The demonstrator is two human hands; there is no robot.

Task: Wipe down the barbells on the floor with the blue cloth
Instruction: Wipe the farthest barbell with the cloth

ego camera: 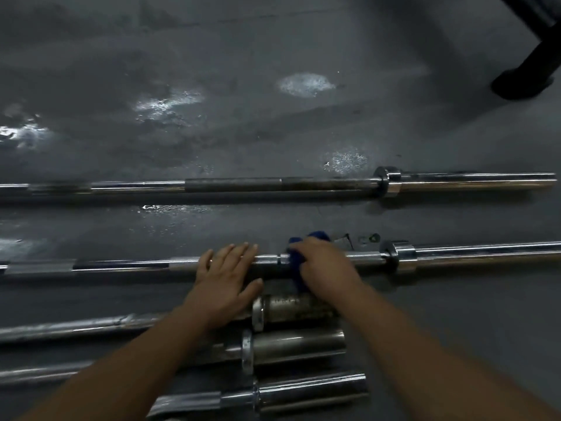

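Barbells (121,265) lie on glossy grey floor (273,132); left fingers (239,253) rest flat on one, right fingers (303,249) clutch blue cloth (295,261)

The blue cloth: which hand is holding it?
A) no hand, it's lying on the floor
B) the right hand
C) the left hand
B: the right hand grips the crumpled blue cloth on the long chrome steel barbell; the left hand lies flat beside it.

The barbells (485,249) are finished in glossy chrome, though the sleeve (297,308) at 6 o'clock is spotted. The blue cloth (296,262) is matt fabric, and the grey floor (273,132) is blotched with shiny patches.
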